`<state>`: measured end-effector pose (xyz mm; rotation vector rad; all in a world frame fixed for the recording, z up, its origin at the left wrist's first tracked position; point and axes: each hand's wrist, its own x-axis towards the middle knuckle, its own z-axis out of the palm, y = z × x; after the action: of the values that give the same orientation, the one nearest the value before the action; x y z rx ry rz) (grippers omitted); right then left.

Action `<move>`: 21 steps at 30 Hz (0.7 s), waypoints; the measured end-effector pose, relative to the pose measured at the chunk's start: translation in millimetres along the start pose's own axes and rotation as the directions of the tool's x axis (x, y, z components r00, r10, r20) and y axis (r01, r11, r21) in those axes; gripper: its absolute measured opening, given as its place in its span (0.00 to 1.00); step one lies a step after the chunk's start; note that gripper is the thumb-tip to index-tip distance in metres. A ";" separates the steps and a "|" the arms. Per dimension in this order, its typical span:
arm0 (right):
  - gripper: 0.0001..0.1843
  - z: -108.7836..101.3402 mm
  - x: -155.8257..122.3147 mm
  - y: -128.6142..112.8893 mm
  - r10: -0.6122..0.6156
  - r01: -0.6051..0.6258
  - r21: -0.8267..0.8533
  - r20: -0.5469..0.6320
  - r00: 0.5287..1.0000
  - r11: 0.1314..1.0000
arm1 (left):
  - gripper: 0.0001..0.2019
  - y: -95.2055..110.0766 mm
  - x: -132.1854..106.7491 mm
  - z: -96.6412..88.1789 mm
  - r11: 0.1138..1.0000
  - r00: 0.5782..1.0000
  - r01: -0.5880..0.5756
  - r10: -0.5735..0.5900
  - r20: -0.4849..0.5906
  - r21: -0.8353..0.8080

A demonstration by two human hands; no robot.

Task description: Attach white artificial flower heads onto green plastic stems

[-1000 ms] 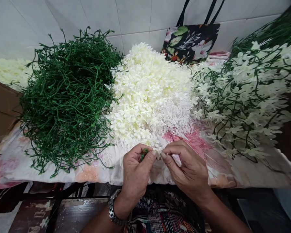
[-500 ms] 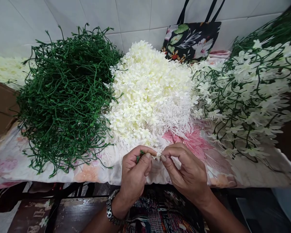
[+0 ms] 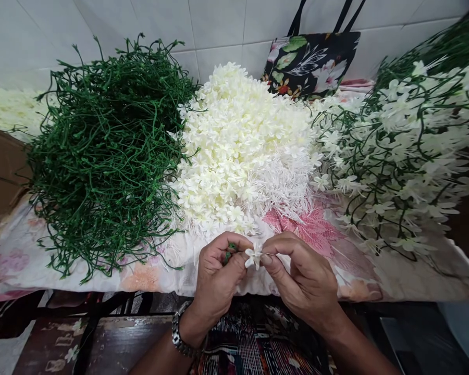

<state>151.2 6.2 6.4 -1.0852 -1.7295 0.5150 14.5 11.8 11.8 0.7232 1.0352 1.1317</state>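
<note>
Just beyond the table's front edge, both hands meet at a small white artificial flower [image 3: 253, 256]. My left hand [image 3: 221, 276] is closed, its thumb and forefinger pinching the flower's left side. A piece of green plastic stem [image 3: 229, 251] shows inside its curled fingers; the rest is hidden. My right hand [image 3: 303, 278] is closed too, its thumb and forefinger pinching a thin white stamen piece [image 3: 264, 254] at the flower's right side. Ahead lie a heap of cream flower heads [image 3: 238, 135] and a bunch of white stamen pieces [image 3: 285, 182].
A tall tangle of green stems [image 3: 109, 156] fills the left. Assembled white flowers on stems [image 3: 398, 172] spread across the right. A floral bag [image 3: 310, 65] leans at the tiled wall. A cardboard box [image 3: 2, 177] stands far left. A flowered cloth [image 3: 140, 276] covers the table.
The white flower has come into clearer view between the fingertips, its petals turned outward. My right fingertips have shifted slightly right and now pinch beside it.
</note>
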 end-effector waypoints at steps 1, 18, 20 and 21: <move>0.05 0.1 0.3 -0.4 -0.007 0.007 -0.006 0.004 1.000 1.000 | 0.06 -1.2 0.0 -0.6 1.000 1.000 -0.009 0.009 0.005 0.000; 0.06 -1.6 9.5 -1.4 -0.066 0.067 -0.001 0.088 0.994 0.998 | 0.03 -1.2 0.8 -6.9 0.913 0.966 -0.254 0.252 0.048 0.318; 0.04 -12.3 17.6 -10.1 -0.010 0.000 0.088 0.110 0.994 0.996 | 0.02 -3.5 3.1 -11.8 0.943 0.974 -0.213 0.226 -0.023 0.254; 0.04 -18.2 22.1 -17.3 0.025 -0.037 0.142 0.087 0.996 0.989 | 0.02 -4.2 3.9 -13.6 0.951 0.973 -0.200 0.222 -0.069 0.237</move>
<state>157.7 13.6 38.4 -1.0010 -1.7225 0.7037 3.7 13.8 1.9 0.9898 1.2031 1.2522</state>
